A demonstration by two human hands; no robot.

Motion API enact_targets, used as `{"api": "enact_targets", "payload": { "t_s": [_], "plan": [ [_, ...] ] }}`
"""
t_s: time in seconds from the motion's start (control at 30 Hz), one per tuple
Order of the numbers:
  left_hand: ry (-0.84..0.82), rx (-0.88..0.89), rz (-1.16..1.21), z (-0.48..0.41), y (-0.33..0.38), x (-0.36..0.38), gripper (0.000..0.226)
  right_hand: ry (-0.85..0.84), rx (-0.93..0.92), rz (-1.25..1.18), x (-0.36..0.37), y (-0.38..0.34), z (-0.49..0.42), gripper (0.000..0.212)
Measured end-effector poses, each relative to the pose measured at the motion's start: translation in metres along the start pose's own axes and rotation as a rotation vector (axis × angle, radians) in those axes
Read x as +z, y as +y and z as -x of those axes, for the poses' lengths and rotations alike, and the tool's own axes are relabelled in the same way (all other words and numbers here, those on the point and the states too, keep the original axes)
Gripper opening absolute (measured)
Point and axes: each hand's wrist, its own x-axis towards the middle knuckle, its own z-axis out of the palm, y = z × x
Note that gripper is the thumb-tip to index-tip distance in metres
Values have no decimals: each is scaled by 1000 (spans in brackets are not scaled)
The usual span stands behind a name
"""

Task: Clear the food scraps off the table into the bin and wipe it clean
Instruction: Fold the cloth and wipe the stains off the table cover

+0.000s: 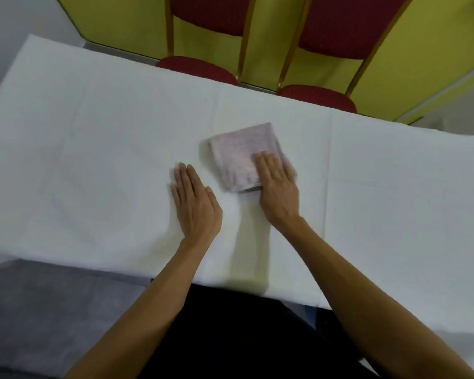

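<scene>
Pressing flat-fingered on the near right corner of the folded cloth [244, 157] at frame centre, the right hand [278, 187] leads — the left hand [193, 203] lies flat, empty, on the table [93, 149] just left.

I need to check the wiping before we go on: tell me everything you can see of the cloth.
The cloth is pale pink, soft-looking fabric, perhaps towelling, folded into a rough square with layered edges showing at its near side. It lies flat, turned at an angle, near the middle of the white-covered table. The right hand presses on its near right part with straight fingers; the thumb is hidden. The left hand rests flat on the table beside it, apart from it.
</scene>
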Motion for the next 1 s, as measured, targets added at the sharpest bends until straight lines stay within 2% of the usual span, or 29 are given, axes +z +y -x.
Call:
{"api": "enact_targets", "payload": {
  "t_s": [0.07,0.17,0.27,0.4,0.47,0.57,0.67,0.77,0.87,0.93,1.0],
  "plan": [
    [-6,46,6,-3,13,5,59,-25,132,41,-12,29,4,77],
    [-29,111,5,-6,31,12,58,-22,266,98,-27,53,22,75],
    [-66,151,-20,-6,39,20,58,-55,237,157,-28,52,31,60],
    [-72,196,-125,-4,39,22,57,-170,230,132,-23,47,-1,72],
    [-69,195,-141,-3,40,19,58,-191,217,112,-16,36,-20,69],
    [-73,204,-164,-4,41,18,58,-159,153,11,-11,29,-26,62],
    [-75,208,-157,-3,40,18,57,-92,128,-52,-18,61,-3,63],
    [-74,213,-158,-4,39,18,56,-30,310,-35,-31,116,19,69],
    [-76,212,-164,-4,39,18,57,-49,569,67,-48,159,39,63],
    [-74,210,-170,-4,40,19,57,-43,676,84,-50,158,38,58],
    [-69,208,-175,-3,40,19,57,-43,664,25,-43,128,30,58]
  ]
}}
